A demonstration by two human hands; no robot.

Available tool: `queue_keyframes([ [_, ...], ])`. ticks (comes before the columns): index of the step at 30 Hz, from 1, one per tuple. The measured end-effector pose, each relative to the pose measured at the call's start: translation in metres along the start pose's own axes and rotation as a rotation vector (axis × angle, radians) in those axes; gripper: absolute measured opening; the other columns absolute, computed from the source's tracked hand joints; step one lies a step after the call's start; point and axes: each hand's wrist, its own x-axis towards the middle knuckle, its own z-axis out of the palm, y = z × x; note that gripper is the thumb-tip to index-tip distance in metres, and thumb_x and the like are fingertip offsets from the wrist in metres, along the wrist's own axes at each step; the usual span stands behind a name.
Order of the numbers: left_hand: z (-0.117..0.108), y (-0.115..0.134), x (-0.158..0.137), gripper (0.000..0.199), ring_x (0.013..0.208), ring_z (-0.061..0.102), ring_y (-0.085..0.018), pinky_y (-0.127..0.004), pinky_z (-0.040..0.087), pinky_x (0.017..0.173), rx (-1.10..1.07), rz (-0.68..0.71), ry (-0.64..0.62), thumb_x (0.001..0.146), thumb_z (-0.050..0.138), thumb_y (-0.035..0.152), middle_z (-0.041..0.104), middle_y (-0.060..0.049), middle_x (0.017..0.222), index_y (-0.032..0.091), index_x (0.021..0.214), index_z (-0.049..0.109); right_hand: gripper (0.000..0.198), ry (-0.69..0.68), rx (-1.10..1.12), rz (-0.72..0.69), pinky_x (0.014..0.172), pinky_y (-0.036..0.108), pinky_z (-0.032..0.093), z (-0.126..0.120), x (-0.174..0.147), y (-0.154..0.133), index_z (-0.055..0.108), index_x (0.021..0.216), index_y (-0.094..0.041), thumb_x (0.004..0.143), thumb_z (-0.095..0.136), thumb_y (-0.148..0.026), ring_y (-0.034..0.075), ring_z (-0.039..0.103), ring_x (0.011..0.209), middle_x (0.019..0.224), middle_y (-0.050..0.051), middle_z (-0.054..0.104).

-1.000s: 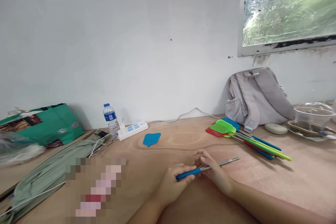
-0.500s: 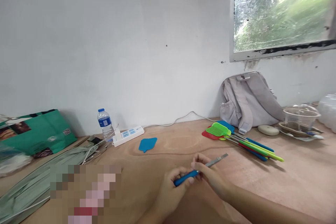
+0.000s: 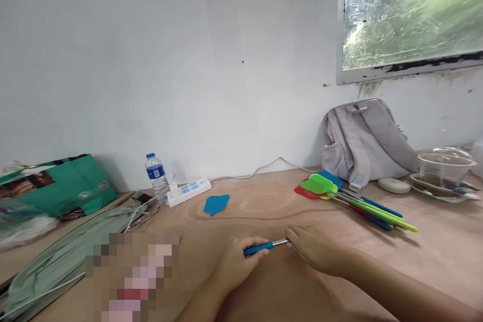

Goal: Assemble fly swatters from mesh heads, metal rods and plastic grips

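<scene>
A blue fly swatter handle [image 3: 258,249] with a silver metal rod [image 3: 279,242] lies across both hands above the table. My left hand [image 3: 241,261] is closed round the blue grip. My right hand [image 3: 311,249] is wrapped over the far end of the rod, so that end is hidden. Beyond the hands a loose blue swatter head [image 3: 216,204] rests flat on the wood. To the right lies a pile of fly swatters [image 3: 354,198] with green, red and blue heads and metal shafts.
The wooden table [image 3: 256,221] runs to a white wall. At the back stand a water bottle [image 3: 155,173], a white power strip [image 3: 189,191] and a grey backpack [image 3: 372,143]. A plastic tub [image 3: 445,168] sits far right. Green cloth [image 3: 75,246] and a green bag [image 3: 79,186] lie left.
My right hand has turned and now covers the flat metal tip that showed before. The blue handle has levelled out somewhat. The whole view has shifted slightly.
</scene>
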Motion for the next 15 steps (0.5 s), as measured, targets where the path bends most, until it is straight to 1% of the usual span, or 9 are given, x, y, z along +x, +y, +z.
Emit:
queue_keyframes([
  [2,0.007,0.006,-0.002,0.02,0.078,0.062,-0.018,-0.025,0.046,0.072,0.017,0.037,-0.03,0.072,0.057,0.03,0.07,0.0,0.087,0.026,0.089,0.068,0.016,-0.038,-0.05,0.003,0.051,0.028,0.03,0.004,0.001,-0.011,0.057,0.08,-0.016,0.079,0.041,-0.02,0.019,0.055,0.06,0.075,0.009,0.063],
  [3,0.011,0.009,-0.004,0.019,0.078,0.062,-0.017,-0.024,0.046,0.072,0.021,0.05,-0.042,0.072,0.058,0.029,0.07,0.0,0.087,0.025,0.088,0.068,0.015,-0.06,-0.057,0.031,0.05,0.028,0.029,0.006,0.002,-0.016,0.058,0.077,-0.016,0.076,0.044,-0.02,0.02,0.056,0.059,0.072,0.009,0.064],
  [6,0.02,0.015,-0.008,0.018,0.078,0.062,-0.017,-0.023,0.045,0.072,0.039,0.057,-0.03,0.073,0.058,0.029,0.07,0.0,0.086,0.025,0.087,0.068,0.017,-0.141,-0.055,0.187,0.047,0.027,0.027,0.011,0.005,-0.022,0.061,0.066,-0.017,0.073,0.046,-0.02,0.022,0.059,0.058,0.068,0.011,0.066],
  [8,0.024,0.018,-0.01,0.017,0.079,0.062,-0.017,-0.023,0.045,0.072,0.052,0.055,-0.002,0.074,0.056,0.028,0.069,0.0,0.087,0.026,0.088,0.067,0.019,-0.183,-0.051,0.251,0.047,0.027,0.027,0.014,0.007,-0.021,0.061,0.061,-0.017,0.073,0.047,-0.017,0.022,0.06,0.058,0.067,0.011,0.067],
  [12,0.026,0.021,-0.012,0.016,0.081,0.062,-0.017,-0.023,0.044,0.074,0.083,0.077,-0.005,0.076,0.055,0.027,0.069,0.001,0.089,0.027,0.087,0.067,0.018,-0.164,0.003,0.249,0.05,0.026,0.031,0.019,0.011,-0.018,0.064,0.064,-0.018,0.07,0.049,-0.009,0.02,0.06,0.059,0.068,0.009,0.068],
  [15,0.027,0.02,-0.013,0.016,0.082,0.062,-0.017,-0.023,0.044,0.074,0.123,0.079,-0.03,0.077,0.054,0.028,0.069,0.002,0.09,0.027,0.087,0.066,0.022,-0.206,-0.008,0.277,0.051,0.026,0.032,0.018,0.012,-0.023,0.067,0.07,-0.017,0.069,0.048,-0.007,0.022,0.062,0.063,0.072,0.009,0.069],
])
